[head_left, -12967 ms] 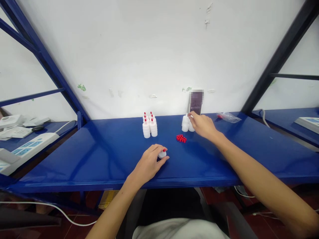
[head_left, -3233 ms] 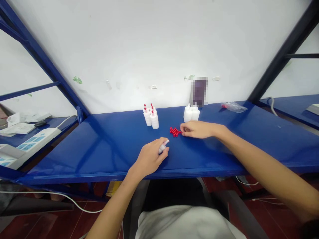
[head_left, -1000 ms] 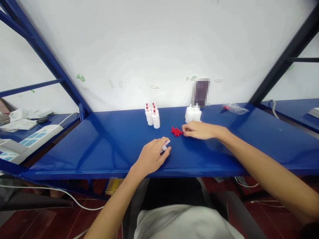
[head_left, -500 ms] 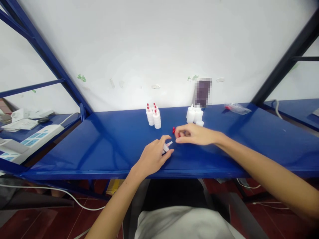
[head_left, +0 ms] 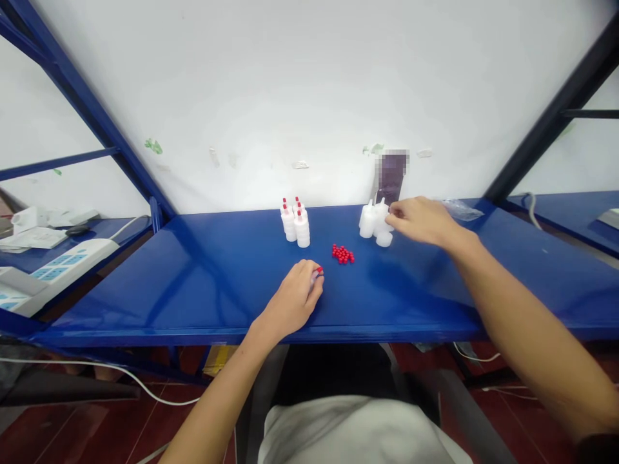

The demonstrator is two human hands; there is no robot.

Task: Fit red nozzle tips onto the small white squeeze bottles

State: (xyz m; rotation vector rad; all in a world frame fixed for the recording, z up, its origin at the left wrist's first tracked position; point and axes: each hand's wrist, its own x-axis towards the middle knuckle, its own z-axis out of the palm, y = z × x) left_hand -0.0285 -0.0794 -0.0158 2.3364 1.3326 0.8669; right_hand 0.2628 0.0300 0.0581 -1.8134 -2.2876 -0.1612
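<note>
My left hand is closed around a small white dropper-tip bottle near the front of the table. A red cap sits on its tip, and the fingers cover most of the bottle. My right hand reaches to the group of uncapped white bottles at the back right. Its thumb and fingers are curled together at the group's right side; what is between them is hidden. One white bottle there appears to lie on its side. Loose red caps lie in a cluster between my hands.
White bottles with red caps stand grouped at the back, left of centre. A clear plastic bag lies behind my right hand. A dark, pixelated object leans on the wall. A power strip is at the left on the blue table.
My right hand has left the red caps and moved back and right to the uncapped bottles. The bottle in my left hand now has a red cap on its tip, and that hand has closed more.
</note>
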